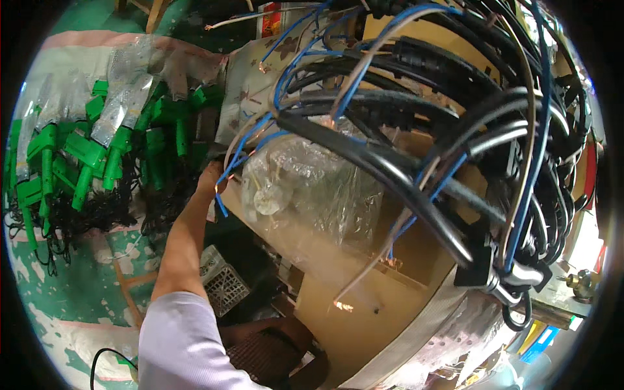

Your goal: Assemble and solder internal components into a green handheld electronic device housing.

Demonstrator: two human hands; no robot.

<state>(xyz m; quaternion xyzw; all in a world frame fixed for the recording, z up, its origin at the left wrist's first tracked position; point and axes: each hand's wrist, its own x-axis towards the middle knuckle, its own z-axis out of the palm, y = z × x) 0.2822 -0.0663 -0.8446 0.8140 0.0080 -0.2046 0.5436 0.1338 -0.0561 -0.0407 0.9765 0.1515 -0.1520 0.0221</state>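
My left arm in a pale sleeve reaches up and away, and my left hand (211, 179) is at the near left corner of the cardboard-lined worktop. Its fingers are mostly hidden by dark shapes and wire ends, so I cannot make out what they touch. Close by hang blue wires (242, 144) and pale brown wires with bare copper tips. They come from a large bundle of black cables (383, 162) looming across the upper right. A black plug-like connector (478, 276) sits at the bundle's lower end. My right hand does not show.
Green tool-like plastic housings (84, 149), several in clear bubble bags, lie with black cords at the left. Clear plastic bags (312, 188) rest on the cardboard (351, 318). A grey plastic crate (224, 286) stands below. A brass fitting (582, 284) is at the far right.
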